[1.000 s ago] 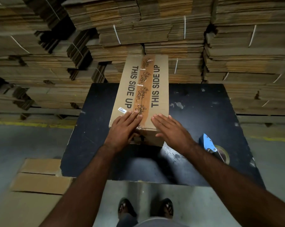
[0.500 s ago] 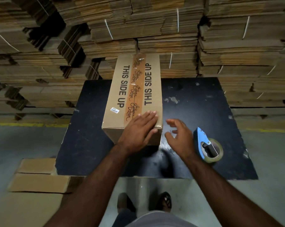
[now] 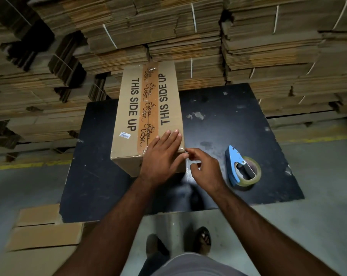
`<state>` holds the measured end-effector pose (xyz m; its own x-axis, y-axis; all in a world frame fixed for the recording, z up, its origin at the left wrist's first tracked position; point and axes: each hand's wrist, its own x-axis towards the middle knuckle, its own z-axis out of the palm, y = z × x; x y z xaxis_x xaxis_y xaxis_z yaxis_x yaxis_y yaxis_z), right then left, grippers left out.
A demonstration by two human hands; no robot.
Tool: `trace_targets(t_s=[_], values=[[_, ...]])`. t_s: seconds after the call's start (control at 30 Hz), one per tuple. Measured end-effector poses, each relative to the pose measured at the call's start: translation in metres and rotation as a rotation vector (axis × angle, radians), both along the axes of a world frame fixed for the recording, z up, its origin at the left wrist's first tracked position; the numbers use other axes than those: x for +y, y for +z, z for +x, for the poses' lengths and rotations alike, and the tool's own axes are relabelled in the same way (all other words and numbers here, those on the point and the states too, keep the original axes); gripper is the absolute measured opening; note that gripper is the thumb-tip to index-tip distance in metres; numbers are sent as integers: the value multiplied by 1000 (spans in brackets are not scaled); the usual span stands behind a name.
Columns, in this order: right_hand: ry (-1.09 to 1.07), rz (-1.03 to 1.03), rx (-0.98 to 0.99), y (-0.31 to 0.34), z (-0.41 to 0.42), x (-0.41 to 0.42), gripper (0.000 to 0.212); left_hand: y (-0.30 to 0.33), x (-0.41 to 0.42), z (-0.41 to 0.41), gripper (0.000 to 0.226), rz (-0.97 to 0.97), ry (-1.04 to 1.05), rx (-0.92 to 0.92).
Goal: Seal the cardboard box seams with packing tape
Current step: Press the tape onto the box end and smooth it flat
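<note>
From my remote view, stacks of flat cardboard (image 3: 188, 36), bundled with white straps, fill the background behind the work area. In front of them stands the black bench (image 3: 238, 126), its top marked with pale scuffs. More flat cardboard sheets (image 3: 43, 232) lie on the floor at the bench's near left corner.

The cardboard box (image 3: 128, 108) sits on the left half of the bench, its long axis pointing away from me. "THIS SIDE UP" is printed 2 times on the top panel, 1 line on each side of the centre seam. A brown printed tape strip (image 3: 149, 100) runs along that seam from the far edge to the near edge. A small barcode label (image 3: 125, 135) sits near the left near corner of the top.

The left hand (image 3: 161, 158) lies flat on the near right corner of the box, fingers straight and pressing the top. The right hand (image 3: 205, 170) hovers just beside that corner, fingers loosely curled, thumb and forefinger close together; I cannot tell whether they pinch anything.

The blue tape dispenser (image 3: 242, 168), with a clear roll, rests on the bench near the right hand.
</note>
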<state>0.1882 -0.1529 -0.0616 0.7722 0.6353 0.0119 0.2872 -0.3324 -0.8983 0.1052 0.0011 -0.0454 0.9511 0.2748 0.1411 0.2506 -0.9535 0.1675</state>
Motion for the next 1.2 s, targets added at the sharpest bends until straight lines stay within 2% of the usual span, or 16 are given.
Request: trace_targets(t_s=[0.1,0.3,0.4,0.5,0.57,0.63,0.73,0.83,0.9,1.0,1.07,1.2], values=[[-37,40,41,-1,3,1,48,-3,-14,7,69,80,101,23],[-30,19,72,5,6,3,46,-5,-15,7,67,131,62,41],[-71,90,159,6,0,5,45,-1,-12,1,97,84,15,95],[-103,129,318,4,-9,8,42,1,-8,-5,101,14,-17,40],[-110,152,499,4,-17,15,53,3,-4,-7,102,-9,-39,33],[-152,160,594,4,-22,23,65,3,-3,-8,102,-25,-49,29],[-173,53,588,14,-17,35,62,7,-3,-6,100,-59,-53,36],[-130,-102,613,27,-8,46,74,13,-1,-6,100,-97,-77,53],[-132,-73,576,33,-14,46,71,15,8,-13,96,-112,-73,51],[-161,-10,422,36,-40,48,60,10,17,-32,93,-52,52,-6],[-257,54,399,33,-56,59,58,0,18,-41,94,-20,41,-10],[-501,118,632,25,-47,96,48,-3,20,-42,99,-3,-9,25]])
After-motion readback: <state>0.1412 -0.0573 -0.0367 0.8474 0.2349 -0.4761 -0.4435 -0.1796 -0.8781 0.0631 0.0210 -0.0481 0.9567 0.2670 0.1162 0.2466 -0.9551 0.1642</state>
